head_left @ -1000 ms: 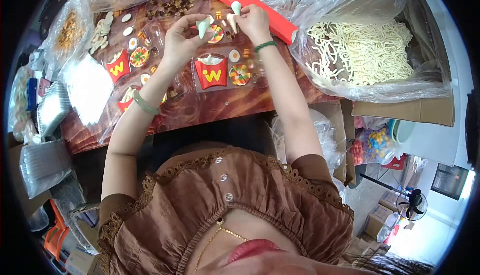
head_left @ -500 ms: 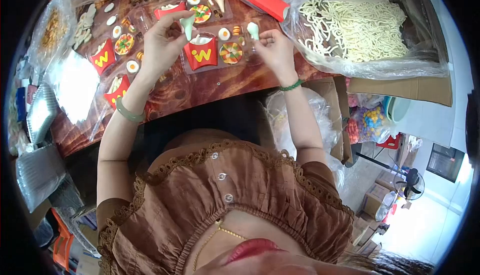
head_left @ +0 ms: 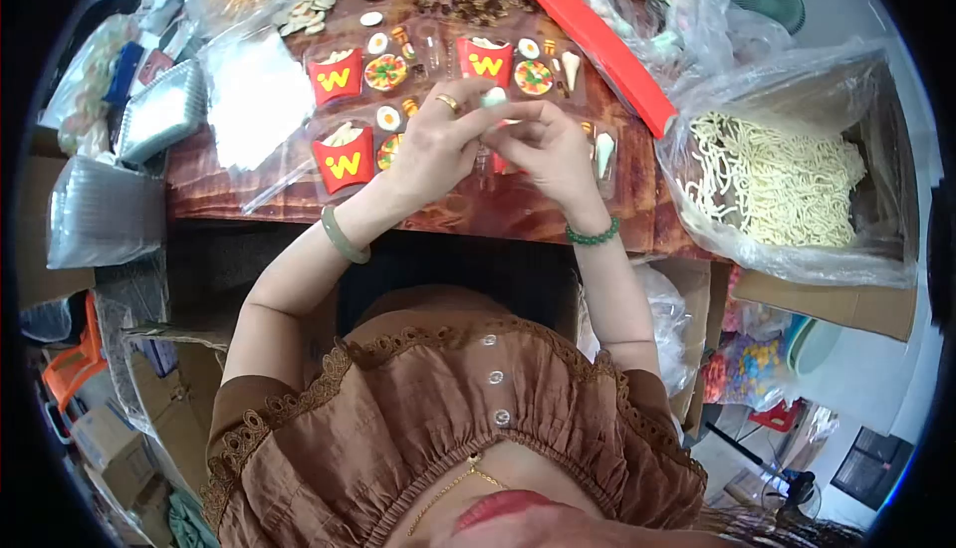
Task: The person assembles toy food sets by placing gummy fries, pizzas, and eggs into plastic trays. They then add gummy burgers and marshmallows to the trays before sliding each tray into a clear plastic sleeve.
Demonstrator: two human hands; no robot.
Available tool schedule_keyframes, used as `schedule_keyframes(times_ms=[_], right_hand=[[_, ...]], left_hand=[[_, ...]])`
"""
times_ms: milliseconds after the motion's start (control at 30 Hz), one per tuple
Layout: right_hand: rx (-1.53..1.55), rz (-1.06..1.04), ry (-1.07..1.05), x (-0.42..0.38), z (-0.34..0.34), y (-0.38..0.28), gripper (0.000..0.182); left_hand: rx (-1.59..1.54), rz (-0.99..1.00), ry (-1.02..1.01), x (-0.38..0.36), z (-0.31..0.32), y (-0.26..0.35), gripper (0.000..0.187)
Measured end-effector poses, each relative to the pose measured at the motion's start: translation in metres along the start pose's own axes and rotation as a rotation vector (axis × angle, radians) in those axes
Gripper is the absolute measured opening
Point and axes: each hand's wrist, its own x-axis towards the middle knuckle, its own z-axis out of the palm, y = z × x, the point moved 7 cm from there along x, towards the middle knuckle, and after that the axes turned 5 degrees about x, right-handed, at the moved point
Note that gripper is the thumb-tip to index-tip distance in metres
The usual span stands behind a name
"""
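Over the table my left hand point(head_left: 433, 145) is closed, with a pale mint ice-cream cone point(head_left: 494, 97) showing at its fingertips. Close against it is my right hand point(head_left: 548, 155), fingers pinched; whatever they grip is hidden. Another pale ice-cream cone point(head_left: 604, 153) lies in the clear tray beside my right wrist. Beneath my hands, the tray's other pieces are mostly covered. Left of them sits a tray with a red fries box point(head_left: 344, 157), a fried egg point(head_left: 388, 118) and a partly covered pizza. Beyond my fingers, another tray holds a fries box point(head_left: 485, 61), pizza point(head_left: 533, 77) and cone point(head_left: 570, 68).
A plastic-lined carton of cream-coloured strands point(head_left: 777, 180) stands at the right. A long red folded piece point(head_left: 607, 55) lies beside it. Clear film point(head_left: 254, 100) and stacked plastic trays point(head_left: 105, 212) are at the left. Small brown pieces point(head_left: 473, 0) lie at the back.
My hands have come together over the near right tray. A pale cone now lies in that tray by my right wrist. The camera view has shifted, so the table appears lower and further right.
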Motion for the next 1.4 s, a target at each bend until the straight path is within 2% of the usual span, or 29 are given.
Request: schedule_keyframes(times_ms=[33, 133, 200, 333, 400, 467, 533, 567, 667, 733, 767, 800, 867, 900, 1033, 1100, 1167, 1233, 1267, 1300, 1400], right_hand=[[0.003, 0.046, -0.025, 0.002, 0.007, 0.003, 0.027], [-0.032, 0.087, -0.051, 0.017, 0.023, 0.016, 0.029], [-0.092, -0.01, -0.066, 0.036, 0.034, 0.018, 0.028], [-0.474, -0.119, 0.036, 0.104, 0.042, 0.013, 0.03], [-0.83, -0.244, 0.114, 0.127, 0.05, -0.001, 0.033], [-0.865, -0.282, 0.071, 0.158, 0.044, 0.022, 0.037], [-1.0, -0.409, 0.047, 0.155, 0.057, 0.009, 0.038], [-0.951, -0.293, 0.014, 0.154, 0.053, 0.012, 0.033], [-0.391, -0.16, -0.314, 0.117, 0.079, -0.01, 0.026], [-0.371, -0.013, -0.494, 0.08, 0.094, -0.028, 0.029], [-0.323, -0.14, -0.553, 0.075, 0.093, -0.024, 0.025], [-0.324, -0.138, -0.55, 0.071, 0.09, -0.023, 0.025], [-0.52, -0.194, -0.435, 0.062, 0.078, -0.026, 0.02], [-0.596, -0.257, -0.369, 0.059, 0.074, -0.027, 0.015], [-0.59, -0.24, -0.227, 0.046, 0.059, -0.017, 0.012], [-0.798, -0.497, -0.056, 0.042, 0.048, -0.006, 0.016], [-0.902, -0.52, -0.105, 0.038, 0.049, 0.017, 0.02], [-0.94, -0.521, -0.152, 0.029, 0.054, 0.026, 0.019], [-0.932, -0.534, -0.155, 0.024, 0.054, 0.027, 0.019], [-0.923, -0.555, -0.159, 0.019, 0.057, 0.025, 0.019], [-0.846, -0.541, -0.146, 0.018, 0.056, 0.008, 0.021]], left_hand=[[-0.022, 0.012, 0.003, -0.007, -0.003, -0.007, 0.056], [0.007, -0.013, 0.092, -0.019, -0.02, -0.022, 0.053], [0.0, -0.109, 0.149, -0.026, -0.033, -0.035, 0.047], [0.04, -0.248, 0.252, -0.035, -0.073, -0.047, 0.052], [0.117, -0.178, 0.206, -0.043, -0.077, -0.053, 0.059], [0.096, -0.247, 0.236, -0.058, -0.074, -0.065, 0.064], [0.025, -0.291, 0.255, -0.063, -0.076, -0.069, 0.068], [-0.046, -0.335, 0.274, -0.068, -0.076, -0.071, 0.073], [-0.126, -0.286, 0.24, -0.058, -0.069, -0.07, 0.083], [-0.102, -0.131, 0.232, -0.044, -0.061, -0.057, 0.083], [-0.145, -0.089, 0.192, -0.041, -0.055, -0.055, 0.085], [-0.149, -0.089, 0.19, -0.038, -0.052, -0.055, 0.085], [-0.067, -0.024, 0.107, -0.033, -0.043, -0.049, 0.098], [-0.058, -0.021, 0.091, -0.033, -0.04, -0.049, 0.095], [-0.042, -0.139, 0.051, -0.039, -0.044, -0.048, 0.09], [0.027, -0.27, 0.084, -0.05, -0.061, -0.056, 0.08], [0.121, -0.227, 0.12, -0.065, -0.075, -0.057, 0.075], [0.2, -0.323, 0.147, -0.084, -0.09, -0.06, 0.069], [0.201, -0.335, 0.207, -0.094, -0.098, -0.062, 0.061], [0.216, -0.335, 0.212, -0.102, -0.104, -0.061, 0.061], [0.295, -0.53, 0.328, -0.134, -0.13, -0.071, 0.054]])
